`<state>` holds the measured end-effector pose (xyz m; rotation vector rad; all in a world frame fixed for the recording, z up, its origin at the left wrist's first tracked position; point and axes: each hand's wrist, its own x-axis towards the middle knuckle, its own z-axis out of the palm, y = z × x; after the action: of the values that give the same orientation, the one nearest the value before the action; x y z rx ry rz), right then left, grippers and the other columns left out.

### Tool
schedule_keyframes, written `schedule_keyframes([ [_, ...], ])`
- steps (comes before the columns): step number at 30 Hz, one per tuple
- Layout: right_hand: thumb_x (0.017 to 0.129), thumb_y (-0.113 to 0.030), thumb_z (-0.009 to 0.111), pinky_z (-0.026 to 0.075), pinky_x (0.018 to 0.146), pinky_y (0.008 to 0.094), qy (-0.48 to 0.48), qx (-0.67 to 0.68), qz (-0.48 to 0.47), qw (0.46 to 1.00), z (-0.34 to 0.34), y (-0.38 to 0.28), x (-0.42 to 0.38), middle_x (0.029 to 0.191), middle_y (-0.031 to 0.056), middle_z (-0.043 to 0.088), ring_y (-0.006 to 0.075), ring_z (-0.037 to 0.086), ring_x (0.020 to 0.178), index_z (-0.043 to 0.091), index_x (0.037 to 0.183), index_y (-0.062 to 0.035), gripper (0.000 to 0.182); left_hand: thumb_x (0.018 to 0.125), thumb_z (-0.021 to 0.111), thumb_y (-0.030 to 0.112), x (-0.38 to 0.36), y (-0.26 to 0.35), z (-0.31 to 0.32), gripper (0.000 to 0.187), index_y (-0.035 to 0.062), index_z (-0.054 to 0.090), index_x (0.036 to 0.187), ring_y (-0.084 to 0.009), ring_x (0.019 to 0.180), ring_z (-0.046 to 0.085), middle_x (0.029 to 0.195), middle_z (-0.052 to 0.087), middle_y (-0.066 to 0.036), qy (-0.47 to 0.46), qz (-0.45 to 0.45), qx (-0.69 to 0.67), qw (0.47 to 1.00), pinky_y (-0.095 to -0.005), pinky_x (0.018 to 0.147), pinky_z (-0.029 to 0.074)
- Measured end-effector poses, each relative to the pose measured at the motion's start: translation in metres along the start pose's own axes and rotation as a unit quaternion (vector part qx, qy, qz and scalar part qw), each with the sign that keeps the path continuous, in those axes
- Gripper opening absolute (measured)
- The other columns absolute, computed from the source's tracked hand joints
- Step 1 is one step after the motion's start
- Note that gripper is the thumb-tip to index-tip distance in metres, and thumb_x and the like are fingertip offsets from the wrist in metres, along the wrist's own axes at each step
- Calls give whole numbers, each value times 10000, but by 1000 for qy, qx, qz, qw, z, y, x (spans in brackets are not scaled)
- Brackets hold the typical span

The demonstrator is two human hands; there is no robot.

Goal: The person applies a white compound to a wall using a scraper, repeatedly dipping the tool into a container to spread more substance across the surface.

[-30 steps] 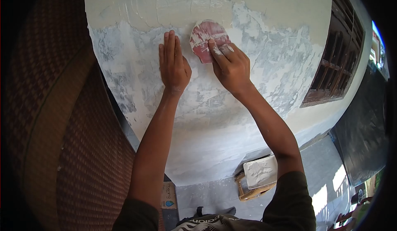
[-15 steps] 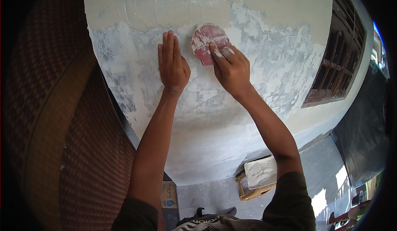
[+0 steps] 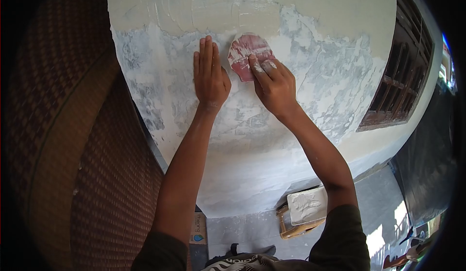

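Observation:
My right hand [image 3: 275,84] grips a pink plastic putty scraper [image 3: 252,52] smeared with white paste. Its fingers press the scraper flat against the wall [image 3: 242,125], and white paste coats some fingertips. Left of it, my left hand [image 3: 211,79] lies with its palm side toward the wall, fingers stretched out and holding nothing. Around both hands the wall shows patchy white and grey filler. Above them runs a smoother cream layer with raised ridges.
A tray of white paste [image 3: 307,205] rests on a wooden stool [image 3: 296,230] by the wall's foot. At the left stands a woven brown panel [image 3: 114,183]. A dark wooden window [image 3: 398,82] is on the right. Printed cardboard [image 3: 198,227] lies on the grey tiled floor [image 3: 233,229].
The view has shifted a little, so the wall and window sit slightly further right and lower. Both hands keep nearly the same poses, the scraper still in my right hand.

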<state>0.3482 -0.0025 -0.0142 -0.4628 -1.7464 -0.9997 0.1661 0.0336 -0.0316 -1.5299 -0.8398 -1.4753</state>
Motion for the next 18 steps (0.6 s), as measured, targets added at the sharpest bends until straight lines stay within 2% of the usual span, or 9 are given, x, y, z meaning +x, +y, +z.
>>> schedule_keyframes([
  [2, 716, -24, 665, 513, 642, 342, 73, -31, -3, 997, 2, 10, 39, 748, 60, 611, 224, 620, 802, 737, 1073, -20, 365, 932, 400, -4, 0, 0, 0, 502, -111, 426, 1422, -399, 1462, 325, 1546, 383, -233, -4, 1, 3, 1000, -563, 1170, 251],
  [5, 721, -49, 658, 512, 643, 338, 72, -78, -29, 994, 16, 23, 73, 784, 53, 630, 208, 610, 792, 725, 1088, -5, 375, 931, 398, -2, 0, 1, -2, 499, -113, 430, 1416, -399, 1463, 323, 1545, 383, -235, -2, 3, -4, 1000, -562, 1171, 251],
  [10, 733, -48, 642, 522, 655, 323, 17, -95, -49, 994, 28, 12, 47, 868, 48, 662, 206, 620, 837, 686, 1133, 46, 414, 931, 399, 6, 1, 0, -3, 471, -126, 467, 1378, -408, 1453, 337, 1529, 398, -249, -4, 2, -7, 1000, -566, 1169, 252],
  [13, 737, -52, 649, 530, 644, 319, 15, -74, -57, 996, 18, -4, 18, 863, 52, 662, 210, 631, 845, 694, 1131, 37, 406, 928, 400, 4, 2, 2, -5, 463, -131, 479, 1364, -411, 1444, 354, 1523, 404, -254, -4, -8, -25, 1000, -570, 1163, 259],
  [14, 717, -26, 677, 541, 644, 342, 17, -39, -46, 998, 10, -8, 14, 856, 64, 661, 236, 639, 820, 697, 1148, 14, 433, 928, 400, 4, 1, 2, -4, 463, -131, 479, 1364, -411, 1444, 354, 1523, 404, -254, -4, -9, -27, 1000, -570, 1163, 259],
  [15, 698, 0, 705, 551, 645, 364, 20, -5, -36, 999, 5, -9, 15, 850, 75, 660, 263, 647, 795, 701, 1166, -10, 468, 925, 402, 2, 1, 1, -3, 465, -131, 479, 1364, -409, 1446, 350, 1528, 400, -249, 3, -1, -18, 1000, -568, 1164, 261],
  [18, 670, -4, 736, 547, 622, 359, 67, -38, 4, 997, -2, 11, 50, 840, 65, 656, 256, 643, 782, 705, 1162, -24, 493, 919, 412, 0, -1, 0, -1, 486, -126, 459, 1385, -402, 1457, 333, 1540, 387, -240, -3, 1, -2, 1000, -566, 1165, 260],
])
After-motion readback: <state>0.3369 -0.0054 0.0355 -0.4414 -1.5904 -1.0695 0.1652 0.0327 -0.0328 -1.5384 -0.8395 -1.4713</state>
